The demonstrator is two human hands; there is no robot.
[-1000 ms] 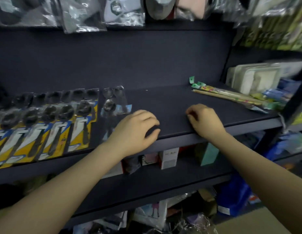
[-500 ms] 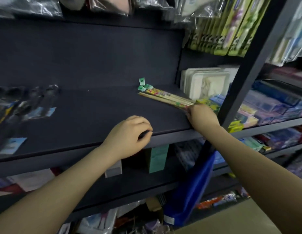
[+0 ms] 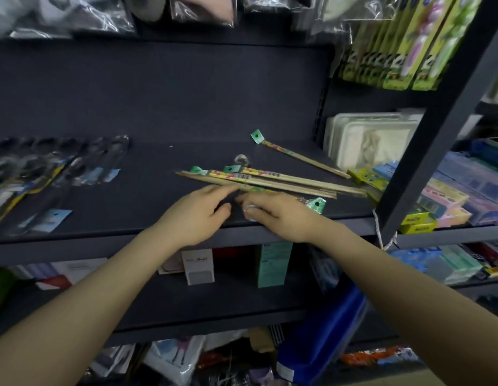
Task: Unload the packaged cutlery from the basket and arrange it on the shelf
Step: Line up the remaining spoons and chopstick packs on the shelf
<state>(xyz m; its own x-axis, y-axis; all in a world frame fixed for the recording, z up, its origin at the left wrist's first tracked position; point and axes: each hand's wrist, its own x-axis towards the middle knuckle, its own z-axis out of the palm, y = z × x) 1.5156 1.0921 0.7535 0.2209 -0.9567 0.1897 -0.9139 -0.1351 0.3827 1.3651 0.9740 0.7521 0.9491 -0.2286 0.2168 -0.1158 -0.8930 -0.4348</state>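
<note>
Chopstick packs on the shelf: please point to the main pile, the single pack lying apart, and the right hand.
main pile (image 3: 284, 181), head view, middle of the sticks
single pack (image 3: 300, 156), head view, its middle
right hand (image 3: 278, 215), head view, back of hand

Before you, green boxes (image 3: 403, 54) hanging upper right, white trays (image 3: 364, 140) stacked beside pastel boxes (image 3: 462, 190), a teal carton (image 3: 274, 263) and white carton (image 3: 199, 267) below.

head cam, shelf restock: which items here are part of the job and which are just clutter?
Job:
- chopstick packs lying in a loose pile on the shelf
- lone chopstick pack behind the pile
- spoon packs laid out at left
- left hand and right hand at the pile

Lying about:
- white trays
- green boxes above
- small boxes below
</note>
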